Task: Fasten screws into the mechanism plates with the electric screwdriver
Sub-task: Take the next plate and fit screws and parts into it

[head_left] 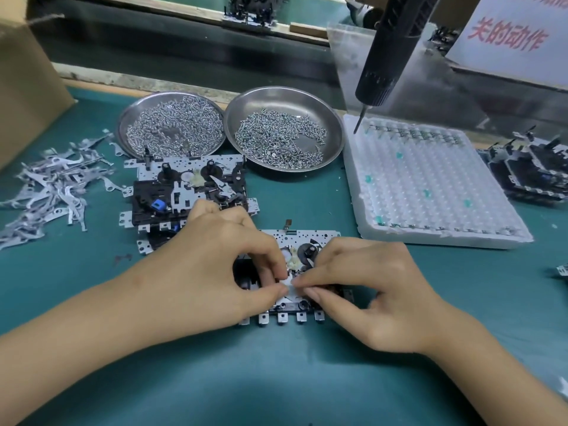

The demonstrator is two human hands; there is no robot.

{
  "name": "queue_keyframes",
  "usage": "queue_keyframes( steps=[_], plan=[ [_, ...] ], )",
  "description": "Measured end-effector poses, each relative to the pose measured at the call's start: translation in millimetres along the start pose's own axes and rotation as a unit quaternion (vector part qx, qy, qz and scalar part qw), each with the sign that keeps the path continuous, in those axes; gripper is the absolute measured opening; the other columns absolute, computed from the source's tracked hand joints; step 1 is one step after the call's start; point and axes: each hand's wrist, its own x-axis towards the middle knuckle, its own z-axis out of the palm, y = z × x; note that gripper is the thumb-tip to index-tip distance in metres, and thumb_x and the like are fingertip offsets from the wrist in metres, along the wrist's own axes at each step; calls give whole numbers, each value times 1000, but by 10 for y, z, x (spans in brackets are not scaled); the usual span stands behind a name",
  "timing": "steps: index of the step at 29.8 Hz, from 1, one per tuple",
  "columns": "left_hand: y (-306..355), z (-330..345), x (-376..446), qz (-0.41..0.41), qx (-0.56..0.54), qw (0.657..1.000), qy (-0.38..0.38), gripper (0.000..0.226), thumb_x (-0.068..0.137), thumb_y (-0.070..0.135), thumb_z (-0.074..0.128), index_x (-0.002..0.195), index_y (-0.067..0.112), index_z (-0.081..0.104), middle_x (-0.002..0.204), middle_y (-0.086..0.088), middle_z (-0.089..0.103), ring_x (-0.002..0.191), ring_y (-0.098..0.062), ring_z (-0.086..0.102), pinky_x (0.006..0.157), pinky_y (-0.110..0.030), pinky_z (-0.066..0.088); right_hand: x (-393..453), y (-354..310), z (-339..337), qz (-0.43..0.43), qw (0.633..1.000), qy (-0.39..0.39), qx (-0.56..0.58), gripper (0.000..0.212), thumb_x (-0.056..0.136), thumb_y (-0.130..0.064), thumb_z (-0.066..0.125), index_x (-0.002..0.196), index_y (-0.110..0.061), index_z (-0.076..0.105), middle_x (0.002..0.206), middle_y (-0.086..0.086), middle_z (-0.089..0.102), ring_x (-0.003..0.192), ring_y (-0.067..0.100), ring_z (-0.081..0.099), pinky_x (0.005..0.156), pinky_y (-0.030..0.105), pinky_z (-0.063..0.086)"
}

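Observation:
A mechanism plate (310, 241) lies on the green mat in front of me, partly covered by both hands. My left hand (221, 265) and my right hand (365, 287) meet over its middle, and their fingertips pinch a small pale metal piece (289, 285) on it. The black electric screwdriver (390, 47) hangs untouched at the upper right, its bit pointing down over a white tray. Two steel dishes hold screws: the left dish (172, 126) is full, the right dish (285, 130) is half covered.
A stack of mechanism plates (187, 186) sits behind my left hand. Loose metal levers (52, 186) are piled at the left beside a cardboard box (24, 81). The white dimpled tray (427, 182) lies at the right, with more mechanisms (531, 167) beyond it.

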Motion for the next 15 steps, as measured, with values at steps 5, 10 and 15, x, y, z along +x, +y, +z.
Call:
queue_keyframes(
  steps=[5, 10, 15],
  plan=[
    [-2, 12, -17, -27, -9, 1000, 0, 11, 66, 48, 65, 72, 40, 65, 69, 34, 63, 90, -2, 51, 85, -13, 21, -17, 16, 21, -5, 1000, 9, -7, 14, 77, -3, 72, 91, -5, 75, 72, -1, 67, 66, 14, 57, 62, 19, 46],
    [-23, 31, -32, -46, -14, 999, 11, 23, 64, 64, 56, 80, 47, 59, 70, 42, 60, 99, 0, 47, 88, -14, 20, -94, 21, 38, 24, 999, 28, -4, 14, 77, -5, 73, 91, -5, 75, 74, -1, 66, 70, 9, 57, 67, 13, 42],
    [11, 113, -45, -64, -43, 996, 45, 19, 69, 57, 71, 80, 46, 60, 67, 41, 60, 98, 0, 48, 97, -24, 21, -198, 13, 83, 31, 998, 59, -5, 16, 77, -6, 73, 94, -5, 74, 78, 2, 67, 76, 14, 60, 69, 24, 50]
  ],
)
